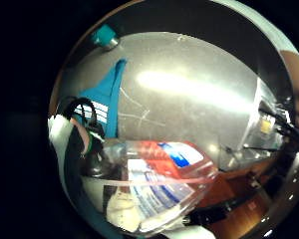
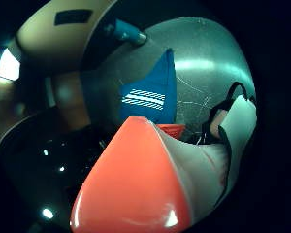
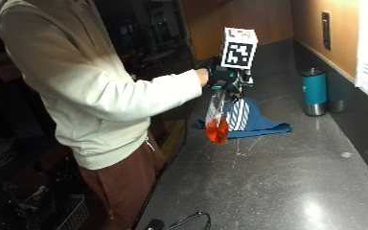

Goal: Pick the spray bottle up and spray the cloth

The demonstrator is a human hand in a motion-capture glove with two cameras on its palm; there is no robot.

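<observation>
— Furthest left in the outside view?
— Pale sleeve (image 3: pixel 139 93), stretched out over the dark counter (image 3: pixel 286 167).

— Then?
— Gloved right hand (image 3: pixel 219 79), raised above the counter edge, fingers curled round the neck of the spray bottle (image 3: pixel 216 117).

— And the bottle itself?
— Clear, with orange-red liquid at the bottom, hanging below the hand and lifted off the surface. Fills much of both palm views: label and clear wall (image 1: pixel 154 184) in one, red base (image 2: pixel 136 184) in the other.

— Cloth?
— Blue cloth (image 3: pixel 251 122), white stripes on it, lying flat on the counter just behind and to the right of the bottle. Also seen past the bottle in the palm views (image 2: pixel 153 92) (image 1: pixel 107 97). Contact with the bottle: cannot tell.

— Further right?
— Teal tumbler (image 3: pixel 314 91) with a metal base, upright near the wall, well apart from the cloth.
</observation>
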